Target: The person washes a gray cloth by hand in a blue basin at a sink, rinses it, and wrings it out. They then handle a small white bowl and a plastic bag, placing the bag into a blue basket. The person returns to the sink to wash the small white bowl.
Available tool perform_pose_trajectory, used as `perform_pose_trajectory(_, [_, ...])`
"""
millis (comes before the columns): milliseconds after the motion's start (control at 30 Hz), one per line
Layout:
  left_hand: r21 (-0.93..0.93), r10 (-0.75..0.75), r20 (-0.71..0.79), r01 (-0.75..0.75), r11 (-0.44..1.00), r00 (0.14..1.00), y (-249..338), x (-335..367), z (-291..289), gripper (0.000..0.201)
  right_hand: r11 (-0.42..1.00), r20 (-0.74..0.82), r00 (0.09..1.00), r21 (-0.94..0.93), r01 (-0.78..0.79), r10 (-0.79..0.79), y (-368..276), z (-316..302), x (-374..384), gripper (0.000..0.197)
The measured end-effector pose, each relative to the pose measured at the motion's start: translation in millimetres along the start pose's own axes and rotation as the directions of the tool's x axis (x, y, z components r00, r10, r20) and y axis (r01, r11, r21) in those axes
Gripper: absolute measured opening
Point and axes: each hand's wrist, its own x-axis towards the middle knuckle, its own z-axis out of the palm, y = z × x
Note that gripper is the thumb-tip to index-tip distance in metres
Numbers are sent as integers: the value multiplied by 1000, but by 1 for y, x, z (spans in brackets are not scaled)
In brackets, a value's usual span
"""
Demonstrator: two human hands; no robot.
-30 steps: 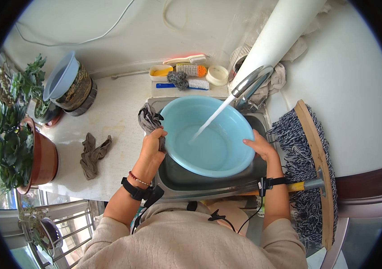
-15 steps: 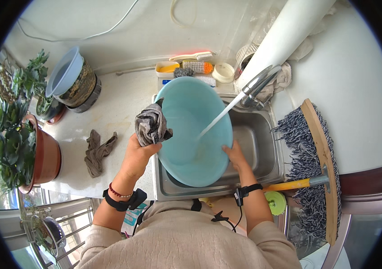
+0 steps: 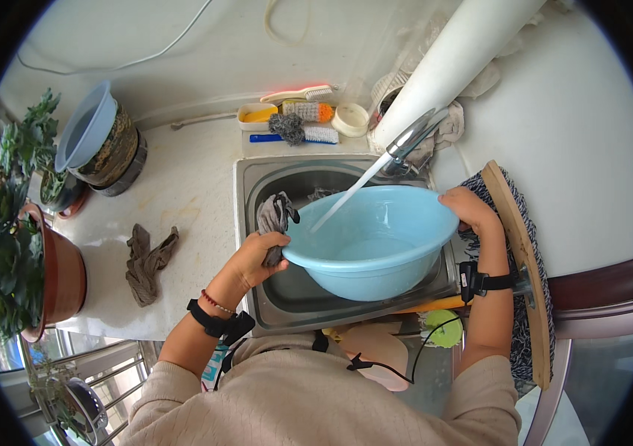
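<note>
A light-blue plastic basin [image 3: 376, 276] is in my two hands, tilted over the steel sink [image 3: 244, 201], with some water inside. My left hand [image 3: 251, 259] is closed on its left rim and also grips a crumpled grey cloth [image 3: 275, 213] that hangs beside the rim. On the opposite side, my right hand [image 3: 471, 211] grips the right rim, fingers over the edge. Water [image 3: 350, 195] runs from the chrome faucet [image 3: 411, 136] into the basin's left part. Another grey-brown cloth [image 3: 147, 264] lies crumpled on the counter to the left.
Behind the sink sit a scouring pad [image 3: 287, 128], a blue brush [image 3: 266, 138], a white-handled brush [image 3: 298, 95] and a round cream dish [image 3: 351, 119]. A mop [image 3: 519, 245] stands at the right, near a white pipe [image 3: 454, 70]. Potted plants [image 3: 63, 275] line the left.
The basin has swung from steeply tipped to more level and moved right and nearer. My right hand has shifted up and right along with its rim; the left still holds the cloth.
</note>
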Motion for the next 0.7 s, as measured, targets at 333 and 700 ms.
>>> perform_pose_trajectory(333, [751, 686, 109, -512, 418, 719, 16, -47, -11, 34, 728, 148, 985, 684, -39, -85, 57, 183, 88, 37])
perform_pose_trajectory(700, [444, 505, 7, -455, 772, 863, 0, 78, -60, 48, 694, -598, 665, 237, 680, -447, -4, 97, 92, 30])
